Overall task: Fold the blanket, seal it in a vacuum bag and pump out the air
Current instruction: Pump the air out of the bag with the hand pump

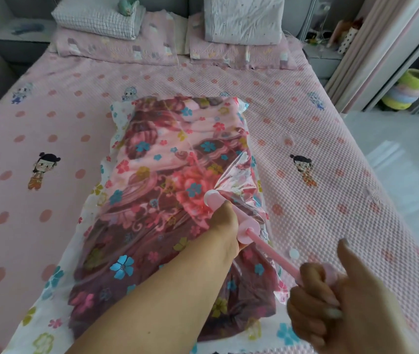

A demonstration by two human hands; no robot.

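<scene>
A clear vacuum bag [116, 129] printed with coloured flowers lies lengthwise on the bed. Inside it is the folded red and brown floral blanket [167, 175]. A pink hand pump [248, 229] stands slanted on the bag's right side, its far end on the plastic. My left hand [226, 223] grips the pump's barrel. My right hand [318, 300] grips the pump's handle at the near end of the drawn-out pink rod [272, 254], thumb raised.
The bed [331, 154] has a pink dotted cover with cartoon figures. Pillows [116, 44] and a folded white quilt [244, 19] lie at its head. A small round white cap [294, 253] rests by the rod. Stacked coloured baskets [407, 90] stand on the floor at right.
</scene>
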